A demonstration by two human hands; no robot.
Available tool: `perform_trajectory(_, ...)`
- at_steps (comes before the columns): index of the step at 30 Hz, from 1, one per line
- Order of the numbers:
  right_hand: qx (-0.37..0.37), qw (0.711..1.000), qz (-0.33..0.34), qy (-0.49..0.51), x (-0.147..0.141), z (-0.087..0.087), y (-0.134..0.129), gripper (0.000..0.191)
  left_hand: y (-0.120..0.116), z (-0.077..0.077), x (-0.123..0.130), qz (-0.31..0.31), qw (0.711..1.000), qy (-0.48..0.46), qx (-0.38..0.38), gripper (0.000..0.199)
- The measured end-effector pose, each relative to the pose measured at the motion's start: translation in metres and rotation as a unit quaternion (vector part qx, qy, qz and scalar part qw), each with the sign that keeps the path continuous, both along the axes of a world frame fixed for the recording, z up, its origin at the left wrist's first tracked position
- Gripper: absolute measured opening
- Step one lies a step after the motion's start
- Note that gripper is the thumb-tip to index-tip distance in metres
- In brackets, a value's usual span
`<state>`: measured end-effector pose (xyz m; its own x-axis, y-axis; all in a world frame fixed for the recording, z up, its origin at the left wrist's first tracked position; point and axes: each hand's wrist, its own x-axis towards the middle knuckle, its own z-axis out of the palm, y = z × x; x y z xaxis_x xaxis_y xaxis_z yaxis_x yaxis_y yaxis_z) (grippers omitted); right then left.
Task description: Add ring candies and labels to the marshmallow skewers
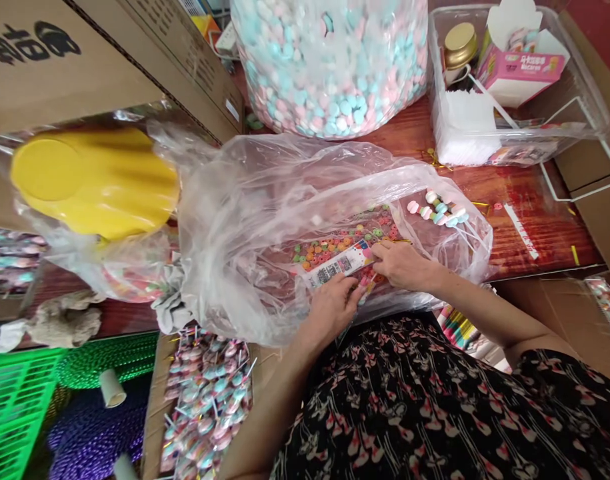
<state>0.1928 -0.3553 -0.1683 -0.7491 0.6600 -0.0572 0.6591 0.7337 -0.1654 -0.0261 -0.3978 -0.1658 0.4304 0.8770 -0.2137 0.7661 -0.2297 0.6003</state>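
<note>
A small printed plastic packet with a white label lies slantwise between my two hands, above an open clear plastic bag. My right hand is closed, pinching the packet's right end. My left hand is closed on its lower edge, thumb and fingertips close together. What the packet holds is mostly hidden by my fingers. Small orange, green and red ring candies lie in the large clear plastic bag under it. To the right, on that bag, rest strung pink, white and blue candies on sticks.
A big bag of pastel candies stands at the back, beside a clear plastic bin. A yellow container lies left. Below the table edge are a box of wrapped candy sticks and a green basket. Cardboard boxes rise back left.
</note>
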Motion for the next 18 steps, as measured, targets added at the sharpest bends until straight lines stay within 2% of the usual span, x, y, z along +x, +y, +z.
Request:
perform_trajectory(2,0.028,0.998,0.038,0.029,-0.001,-0.003,-0.001,0.020,0.000,-0.006,0.003,0.006,0.999,-0.047,-0.005,0.029)
perform_trajectory(4,0.054,0.992,0.076,0.083,-0.001,-0.006,-0.002,0.025,-0.002,-0.010,0.004,0.013,0.990,-0.139,-0.006,0.026)
perform_trajectory(6,0.073,0.980,0.108,0.150,-0.001,-0.006,-0.003,0.032,-0.005,-0.010,0.004,0.041,0.970,-0.240,-0.001,0.026)
perform_trajectory(8,0.082,0.962,0.111,0.237,-0.002,-0.002,-0.004,0.034,-0.007,-0.006,0.004,0.095,0.946,-0.309,-0.003,0.025)
perform_trajectory(9,0.080,0.949,0.087,0.292,-0.002,0.002,-0.005,0.031,-0.007,-0.003,0.004,0.128,0.934,-0.332,-0.012,0.024)
perform_trajectory(11,0.057,0.907,-0.033,0.415,-0.005,0.011,-0.008,0.019,-0.003,0.002,0.005,0.192,0.910,-0.366,-0.039,0.022)
perform_trajectory(13,-0.002,0.838,-0.171,0.518,-0.011,0.020,-0.012,0.026,0.003,0.004,0.007,0.238,0.884,-0.397,-0.064,0.022)
perform_trajectory(14,-0.046,0.806,-0.214,0.549,-0.016,0.023,-0.014,0.029,0.007,0.006,0.008,0.250,0.874,-0.412,-0.066,0.022)
perform_trajectory(16,-0.134,0.774,-0.225,0.577,-0.026,0.026,-0.018,0.018,0.012,0.008,0.013,0.245,0.866,-0.432,-0.051,0.020)
perform_trajectory(17,-0.163,0.771,-0.211,0.578,-0.031,0.026,-0.019,0.012,0.013,0.009,0.016,0.240,0.866,-0.438,-0.037,0.020)
perform_trajectory(18,-0.173,0.771,-0.201,0.579,-0.035,0.026,-0.021,0.014,0.013,0.010,0.019,0.238,0.864,-0.443,-0.026,0.020)
